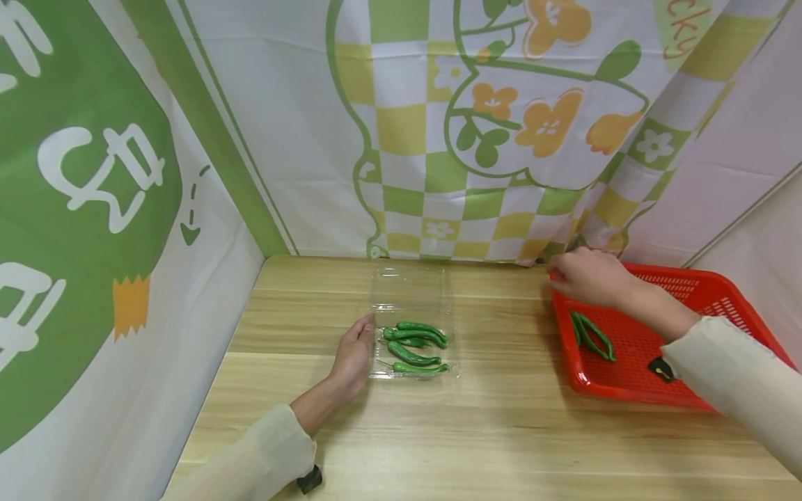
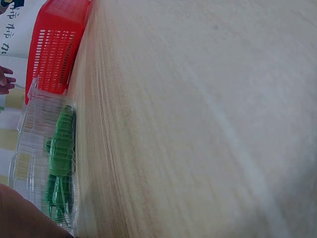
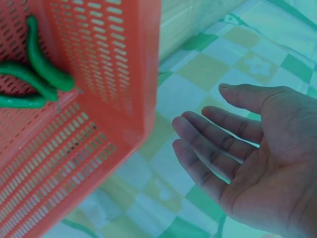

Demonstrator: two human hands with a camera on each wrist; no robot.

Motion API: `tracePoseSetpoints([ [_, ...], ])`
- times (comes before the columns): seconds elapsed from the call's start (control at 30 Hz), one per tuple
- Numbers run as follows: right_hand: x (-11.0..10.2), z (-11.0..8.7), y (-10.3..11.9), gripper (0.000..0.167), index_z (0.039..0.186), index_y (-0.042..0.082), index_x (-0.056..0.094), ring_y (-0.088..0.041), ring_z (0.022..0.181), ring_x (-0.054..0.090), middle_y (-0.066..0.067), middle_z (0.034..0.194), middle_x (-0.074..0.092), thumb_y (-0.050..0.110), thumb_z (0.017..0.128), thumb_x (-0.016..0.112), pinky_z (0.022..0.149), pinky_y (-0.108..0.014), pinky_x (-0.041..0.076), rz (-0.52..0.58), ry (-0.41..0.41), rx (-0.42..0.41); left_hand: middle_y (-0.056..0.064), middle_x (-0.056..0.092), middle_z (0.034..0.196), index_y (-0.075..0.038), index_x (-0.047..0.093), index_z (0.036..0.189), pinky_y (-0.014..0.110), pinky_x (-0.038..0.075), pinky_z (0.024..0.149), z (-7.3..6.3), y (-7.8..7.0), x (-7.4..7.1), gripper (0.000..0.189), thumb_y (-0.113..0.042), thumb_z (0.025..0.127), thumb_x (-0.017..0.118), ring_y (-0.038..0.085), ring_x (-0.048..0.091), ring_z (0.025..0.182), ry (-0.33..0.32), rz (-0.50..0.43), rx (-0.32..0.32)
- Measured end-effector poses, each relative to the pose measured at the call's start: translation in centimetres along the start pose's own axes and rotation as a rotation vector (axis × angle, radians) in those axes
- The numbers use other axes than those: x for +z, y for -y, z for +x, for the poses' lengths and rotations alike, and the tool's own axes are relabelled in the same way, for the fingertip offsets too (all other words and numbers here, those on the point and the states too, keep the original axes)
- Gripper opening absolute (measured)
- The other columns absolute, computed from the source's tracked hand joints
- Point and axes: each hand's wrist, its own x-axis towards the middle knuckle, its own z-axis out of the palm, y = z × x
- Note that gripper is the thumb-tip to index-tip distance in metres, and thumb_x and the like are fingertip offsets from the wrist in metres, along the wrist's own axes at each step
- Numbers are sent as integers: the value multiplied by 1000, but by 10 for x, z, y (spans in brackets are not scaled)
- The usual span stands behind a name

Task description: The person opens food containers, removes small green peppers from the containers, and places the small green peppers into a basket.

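Observation:
My left hand (image 1: 353,353) rests along the left side of an open clear plastic container (image 1: 410,289), fingertips right at its edge. Inside lie several green chili peppers (image 1: 415,355), also visible through the plastic in the left wrist view. My right hand (image 1: 592,276) is above the back left corner of a red perforated plastic basket (image 1: 579,372). In the right wrist view its fingers are spread loosely, the palm shows, and nothing is in it. More green peppers (image 3: 44,64) lie in the basket, by its left wall in the head view.
Both the container and the basket stand on a light wood-grain table (image 1: 501,417), with bare wood between them. A printed curtain (image 1: 426,139) hangs along the table's back edge, and a green-and-white cloth (image 1: 81,278) covers the left side.

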Motion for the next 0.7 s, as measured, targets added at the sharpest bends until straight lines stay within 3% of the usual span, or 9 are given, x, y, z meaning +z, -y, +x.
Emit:
tracePoseSetpoints([
  [0.1, -1, 2, 9, 17, 109, 9, 79, -17, 64, 60, 1, 80, 70, 17, 94, 77, 48, -39, 49, 12, -7, -12, 24, 14, 175, 6, 22, 164, 54, 8, 134, 0, 0, 0, 52, -9, 115, 29, 43, 9, 162, 3, 2, -2],
  [0.23, 1, 6, 20, 10, 101, 9, 78, -16, 65, 62, 0, 83, 72, 15, 93, 78, 50, -38, 52, 7, -15, -56, 24, 14, 175, 5, 22, 164, 54, 8, 134, -1, -1, 0, 51, -10, 116, 29, 43, 9, 162, 2, 2, -6],
  [0.4, 1, 9, 34, 19, 110, 8, 79, -21, 76, 74, -3, 94, 79, 16, 93, 80, 58, -44, 61, 9, -28, -93, 24, 15, 175, 5, 23, 164, 54, 8, 134, -1, 0, 0, 51, -9, 115, 29, 42, 10, 162, -2, -2, -3],
  [0.7, 2, 18, 63, 16, 108, 8, 78, -24, 79, 75, -6, 96, 80, 16, 93, 80, 54, -40, 61, 9, -9, -142, 23, 16, 174, 6, 24, 164, 54, 8, 134, -1, 0, 0, 51, -9, 115, 30, 42, 10, 162, -6, -1, -5],
])
